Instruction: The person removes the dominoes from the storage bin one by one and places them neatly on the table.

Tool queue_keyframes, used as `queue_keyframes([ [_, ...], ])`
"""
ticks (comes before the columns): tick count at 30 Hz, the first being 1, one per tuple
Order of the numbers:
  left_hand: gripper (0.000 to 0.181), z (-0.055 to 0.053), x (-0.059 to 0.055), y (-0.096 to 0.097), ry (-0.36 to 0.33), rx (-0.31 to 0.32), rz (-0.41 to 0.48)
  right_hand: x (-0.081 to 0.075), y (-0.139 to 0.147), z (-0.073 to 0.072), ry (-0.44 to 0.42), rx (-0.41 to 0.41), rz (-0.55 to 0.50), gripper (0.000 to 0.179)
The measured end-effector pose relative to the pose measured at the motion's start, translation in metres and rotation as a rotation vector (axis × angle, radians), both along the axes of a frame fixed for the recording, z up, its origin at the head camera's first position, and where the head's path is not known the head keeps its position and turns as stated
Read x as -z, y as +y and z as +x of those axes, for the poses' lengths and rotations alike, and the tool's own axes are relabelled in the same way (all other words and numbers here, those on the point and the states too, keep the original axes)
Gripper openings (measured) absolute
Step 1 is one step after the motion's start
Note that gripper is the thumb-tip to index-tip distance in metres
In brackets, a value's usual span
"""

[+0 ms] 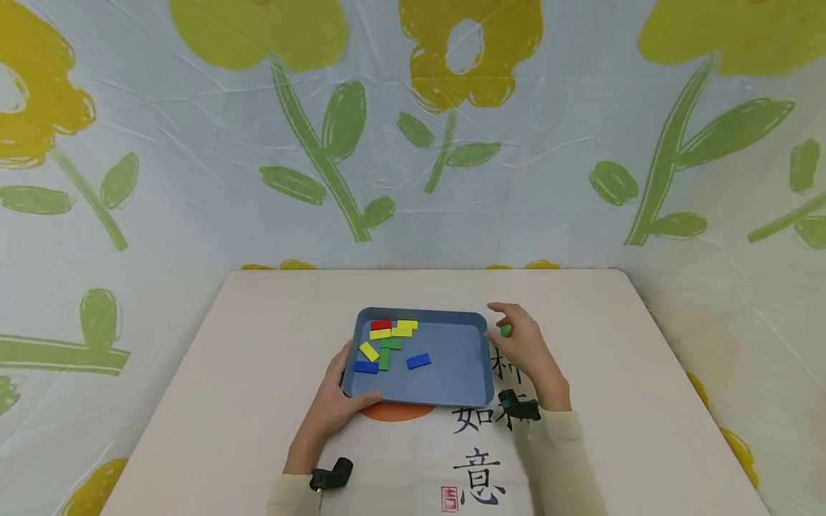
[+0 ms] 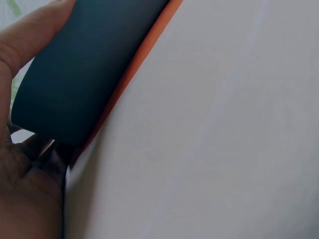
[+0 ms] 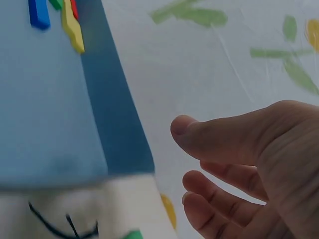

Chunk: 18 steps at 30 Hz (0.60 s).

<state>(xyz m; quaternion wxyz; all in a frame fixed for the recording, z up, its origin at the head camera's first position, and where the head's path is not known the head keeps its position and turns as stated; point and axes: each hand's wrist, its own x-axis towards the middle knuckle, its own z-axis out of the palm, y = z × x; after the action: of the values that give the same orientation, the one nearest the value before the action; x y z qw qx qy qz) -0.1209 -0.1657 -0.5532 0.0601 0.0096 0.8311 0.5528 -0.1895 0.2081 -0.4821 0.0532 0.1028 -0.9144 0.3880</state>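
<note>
Sleeves (image 1: 571,462) sit closest to the head camera, pale, black wrist cameras (image 1: 330,476) just past the cuffs. Left hand (image 1: 331,401) grips the tray (image 1: 454,362) at its near left corner: thumb over the near rim, fingers round the left side. Right hand (image 1: 525,345) is released, thumb and fingers apart just off the right rim, nothing in it that I can see. Green block (image 1: 506,330) is outside the tray, below the right fingers; can't tell if on printed cloth (image 1: 406,459) or bare bench (image 1: 645,344). Other blocks are inside, bunched toward the left hand: red block (image 1: 381,325), four yellow blocks (image 1: 407,325), two green blocks (image 1: 390,344), two blue blocks (image 1: 419,361), one blue apart, between both hands. Handling, my read: blocks look light, hard, smooth, tough to break, easy to skid; pinch across the long edges. Tray looks stiff, light, probably slides if bumped; best held by rim and wall together, at a corner.
</note>
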Motion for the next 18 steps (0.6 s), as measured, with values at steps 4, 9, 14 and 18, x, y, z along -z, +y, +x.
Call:
queue_keyframes([
  [4, 0.116, 0.000, -0.001, 0.000, -0.005, 0.002, 0.002, -0.004, -0.022, -0.001, 0.009, -0.087, -0.001, 0.056],
  [9, 0.116, 0.000, -0.001, 0.001, -0.012, 0.000, 0.006, -0.008, -0.048, -0.008, -0.030, -0.165, 0.045, 0.051],
  [14, 0.116, -0.001, 0.000, 0.001, -0.009, 0.004, 0.005, -0.010, -0.067, -0.017, -0.088, -0.264, 0.094, 0.048],
  [18, 0.116, -0.001, 0.000, 0.000, -0.006, 0.004, 0.000, -0.009, -0.079, -0.023, -0.175, -0.375, 0.157, 0.043],
])
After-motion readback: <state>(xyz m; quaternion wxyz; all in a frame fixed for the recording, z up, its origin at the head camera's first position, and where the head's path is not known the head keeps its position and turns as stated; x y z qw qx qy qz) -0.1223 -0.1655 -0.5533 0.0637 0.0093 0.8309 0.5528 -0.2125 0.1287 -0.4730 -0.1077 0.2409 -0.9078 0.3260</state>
